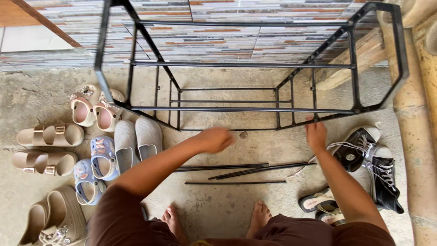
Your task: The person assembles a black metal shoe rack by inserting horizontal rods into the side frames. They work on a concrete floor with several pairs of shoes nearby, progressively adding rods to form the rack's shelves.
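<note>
Metal bars make up the black rack that we see standing on the concrete floor before a tiled wall. It is a thin, open frame of dark rods: angled end pieces on both sides, long rails running across between them at several heights, and no shelves or panels filling it. We look down through it to the floor beneath.

Our left hand hovers near the lower front rail, fingers curled loosely inward; we cannot tell whether it touches anything. Our right hand rests against the lower right corner of the frame, fingers closed narrowly about the rod there.

Three loose black rods lie on the floor between the rack and our bare feet.

Shoes sit on both sides. To the left we see pink clogs, tan sandals, blue clogs, grey slip-ons and beige platform clogs. To the right lie black high-top sneakers with white laces, and another pair of sandals near our right arm.
</note>
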